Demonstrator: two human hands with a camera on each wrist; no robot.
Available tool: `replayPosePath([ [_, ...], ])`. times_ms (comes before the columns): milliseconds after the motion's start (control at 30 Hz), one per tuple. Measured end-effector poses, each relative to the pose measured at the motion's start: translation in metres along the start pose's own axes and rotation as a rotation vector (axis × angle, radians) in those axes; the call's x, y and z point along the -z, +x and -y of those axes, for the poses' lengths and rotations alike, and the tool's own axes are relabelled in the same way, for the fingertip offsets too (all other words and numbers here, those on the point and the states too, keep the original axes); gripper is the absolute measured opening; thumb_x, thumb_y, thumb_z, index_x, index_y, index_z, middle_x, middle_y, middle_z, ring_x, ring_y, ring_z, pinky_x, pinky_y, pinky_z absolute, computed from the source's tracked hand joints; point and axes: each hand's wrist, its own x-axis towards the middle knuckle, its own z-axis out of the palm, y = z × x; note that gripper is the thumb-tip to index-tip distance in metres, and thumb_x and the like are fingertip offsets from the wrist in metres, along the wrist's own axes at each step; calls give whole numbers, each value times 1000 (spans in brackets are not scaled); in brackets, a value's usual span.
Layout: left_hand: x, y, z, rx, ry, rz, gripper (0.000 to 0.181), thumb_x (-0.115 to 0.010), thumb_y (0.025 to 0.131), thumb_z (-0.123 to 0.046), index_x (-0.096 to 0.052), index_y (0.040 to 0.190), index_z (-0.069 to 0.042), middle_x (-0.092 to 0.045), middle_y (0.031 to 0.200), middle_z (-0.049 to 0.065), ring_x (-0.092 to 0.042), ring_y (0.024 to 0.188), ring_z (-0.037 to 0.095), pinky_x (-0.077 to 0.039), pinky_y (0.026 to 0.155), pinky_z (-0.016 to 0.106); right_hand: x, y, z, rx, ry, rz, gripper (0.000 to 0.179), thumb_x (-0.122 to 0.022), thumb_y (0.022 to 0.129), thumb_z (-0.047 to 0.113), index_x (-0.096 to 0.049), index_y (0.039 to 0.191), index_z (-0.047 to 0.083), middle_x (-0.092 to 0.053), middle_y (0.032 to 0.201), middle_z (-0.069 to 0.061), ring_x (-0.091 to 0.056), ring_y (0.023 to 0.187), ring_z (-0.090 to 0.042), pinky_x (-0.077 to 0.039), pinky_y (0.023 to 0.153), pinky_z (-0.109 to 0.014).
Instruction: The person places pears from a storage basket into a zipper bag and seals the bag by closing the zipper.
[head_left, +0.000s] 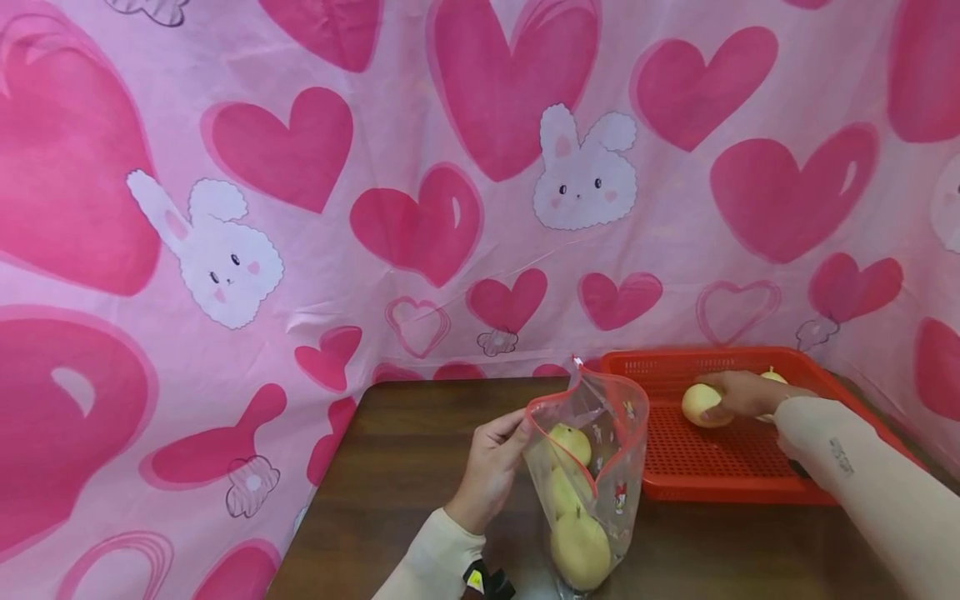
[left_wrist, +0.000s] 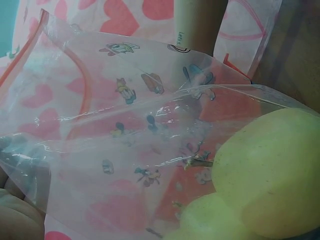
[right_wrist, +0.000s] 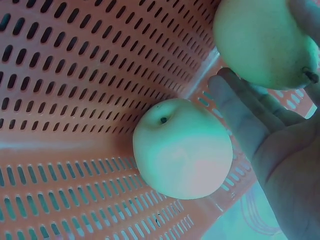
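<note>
My left hand point(head_left: 489, 468) pinches the left rim of a clear zip bag point(head_left: 632, 492) with a red edge and small cartoon prints. The bag's mouth gapes, and several yellow pears point(head_left: 581, 550) are stacked inside it; two show large through the film in the left wrist view. To the right, my right hand point(head_left: 750, 393) reaches into a red plastic basket point(head_left: 720, 492). Its fingers and thumb grip a yellow pear point(head_left: 702, 403), seen at the upper right of the right wrist view. Another pear point(right_wrist: 182, 149) lies in the basket's corner, mostly behind the hand in the head view.
The bag and basket stand side by side on a dark wooden table point(head_left: 405, 450). A pink cloth point(head_left: 450, 100) with hearts and rabbits hangs behind the table's far edge and along its sides. The basket's raised slotted wall point(right_wrist: 90, 65) surrounds the pears in it.
</note>
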Motion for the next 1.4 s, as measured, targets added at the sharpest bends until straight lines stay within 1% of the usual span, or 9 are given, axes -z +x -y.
replayPosePath([
  [67, -1, 1, -1, 6, -2, -8, 41, -60, 97, -14, -56, 126, 13, -66, 120, 13, -62, 113, 25, -48, 97, 39, 1, -1, 1, 1, -4, 4, 94, -79, 75, 48, -40, 144, -4, -45, 137, -31, -38, 122, -56, -33, 90, -75],
  [133, -2, 1, -1, 20, 1, -18, 42, -60, 96, -15, -55, 127, 13, -67, 119, 11, -62, 111, 24, -48, 96, 38, 1, -3, 4, -13, 18, 9, 95, -79, 75, 47, -39, 145, -3, -43, 139, -31, -36, 123, -56, -32, 90, -75],
  [267, -1, 0, -1, 31, 8, -25, 42, -61, 96, -15, -56, 127, 13, -67, 119, 10, -62, 111, 24, -49, 95, 37, 1, -6, 7, -2, 19, 3, 93, -81, 74, 43, -40, 144, -3, -45, 138, -29, -38, 122, -55, -32, 90, -75],
  [367, -1, -1, 0, 14, 7, -12, 39, -60, 96, -13, -57, 126, 12, -67, 120, 11, -61, 113, 26, -48, 97, 38, 1, -6, 8, 10, -3, -6, 91, -82, 73, 41, -43, 142, -3, -49, 135, -27, -41, 120, -54, -33, 90, -75],
  [567, 0, 0, 2, -25, -1, 11, 35, -57, 98, -10, -57, 125, 12, -66, 121, 12, -60, 115, 26, -46, 98, 38, 4, -6, 9, 32, -29, -27, 86, -83, 75, 32, -44, 140, -8, -49, 134, -30, -43, 120, -53, -36, 91, -71],
  [767, 0, 0, 2, -32, 1, 16, 37, -57, 98, -11, -56, 126, 13, -65, 122, 14, -59, 117, 29, -45, 100, 40, 4, -5, 7, 67, -53, -63, 78, -85, 72, 26, -50, 129, -14, -57, 122, -30, -54, 107, -45, -45, 86, -61],
  [1000, -1, -1, 1, -15, 0, 7, 41, -59, 97, -15, -55, 126, 14, -65, 122, 13, -58, 117, 29, -45, 100, 40, 4, -4, 4, 79, -73, -74, 76, -86, 71, 28, -54, 125, -15, -59, 118, -28, -56, 99, -38, -48, 82, -55],
  [1267, 0, -1, 0, -7, 8, 16, 37, -57, 98, -11, -56, 126, 12, -65, 122, 14, -60, 116, 27, -46, 99, 39, 6, -3, 2, 57, -48, -46, 77, -87, 69, 32, -56, 124, -13, -60, 117, -27, -56, 97, -36, -49, 81, -54],
  [1400, 0, -1, 0, 10, 8, 11, 37, -58, 98, -12, -57, 127, 11, -65, 123, 13, -60, 116, 28, -46, 99, 39, 6, -3, 2, 59, -43, -42, 76, -87, 69, 33, -58, 123, -12, -62, 114, -23, -57, 95, -33, -50, 80, -51],
])
